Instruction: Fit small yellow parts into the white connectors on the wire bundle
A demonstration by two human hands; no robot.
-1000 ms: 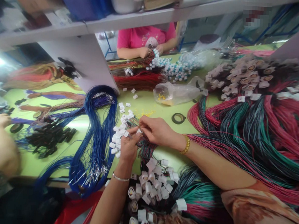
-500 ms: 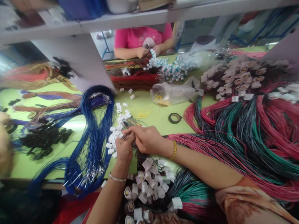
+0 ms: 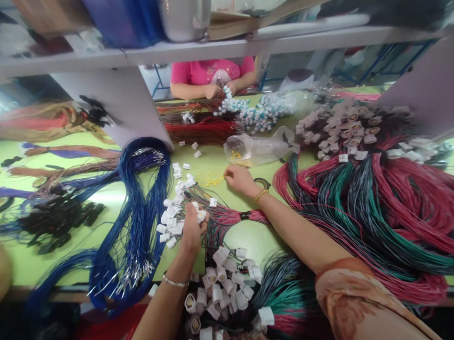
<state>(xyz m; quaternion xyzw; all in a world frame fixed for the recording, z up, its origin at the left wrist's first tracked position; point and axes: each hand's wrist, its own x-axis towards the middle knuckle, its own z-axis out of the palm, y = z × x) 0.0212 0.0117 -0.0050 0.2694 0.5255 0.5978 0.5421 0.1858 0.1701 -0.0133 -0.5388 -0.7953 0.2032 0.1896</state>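
My left hand [image 3: 193, 224] is closed on a white connector [image 3: 200, 216] with thin wires, beside a cluster of white connectors [image 3: 172, 220]. At the edge of some scattered small yellow pieces [image 3: 213, 181], my right hand [image 3: 242, 180] has its fingertips pinched together. Whether a piece is between them I cannot make out. A bundle of red and dark wires [image 3: 228, 216], bound with black tape, runs right from my left hand. Closer to my body lie more white connectors [image 3: 223, 282] on green, black and red wires.
Blue wires [image 3: 139, 226] and black connectors [image 3: 57, 218] lie on the left. Thick red, black and green wire bundles [image 3: 363, 209] fill the right. A clear plastic bag [image 3: 262, 147] and a tape roll [image 3: 262, 183] are beyond. A shelf [image 3: 219, 49] crosses above; a person in pink [image 3: 213, 74] sits opposite.
My right hand has left my left hand and moved up and right to the yellow pieces. My left hand stays near the white cluster, the connector in it now showing.
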